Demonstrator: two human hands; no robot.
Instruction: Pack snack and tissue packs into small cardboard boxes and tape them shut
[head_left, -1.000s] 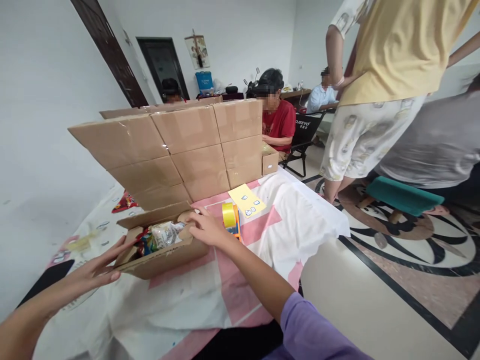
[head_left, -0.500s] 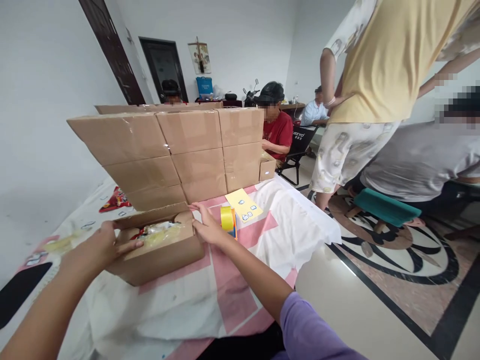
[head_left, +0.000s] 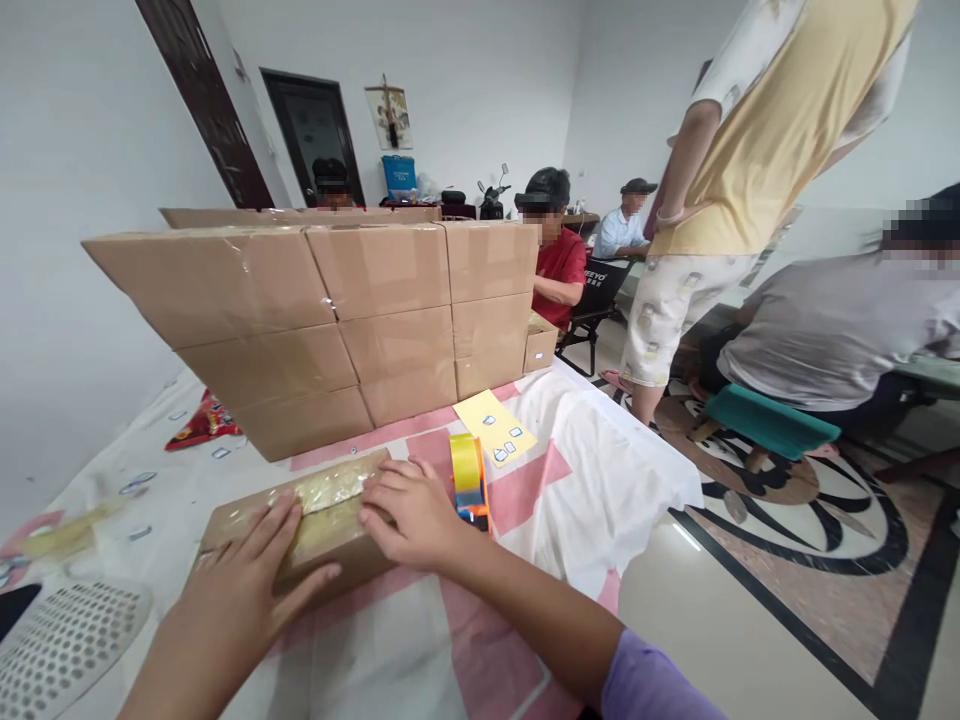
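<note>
In front of me a cardboard box point(head_left: 247, 510) lies on the cloth, its top flaps folded over. Yellowish clear plastic point(head_left: 322, 510) shows along the seam between the flaps. My left hand point(head_left: 251, 560) lies on the left part of the top with fingers spread, thumb toward the near side. The right hand point(head_left: 409, 510) rests on the right end, its fingers laid over the flap. Right of that hand stands a tape dispenser point(head_left: 469, 485) with a yellow roll and orange frame. What is inside the box is hidden.
Stacked taped boxes point(head_left: 397, 340) form a wall behind. A yellow sheet with stickers point(head_left: 496, 425) and a red packet point(head_left: 202, 420) lie on the tablecloth point(head_left: 600, 490). A white perforated object point(head_left: 75, 640) is at lower left. Several people sit or stand beyond.
The box was open with wrapped contents showing; now its flaps are folded down. Both hands have moved from the box's ends onto its top.
</note>
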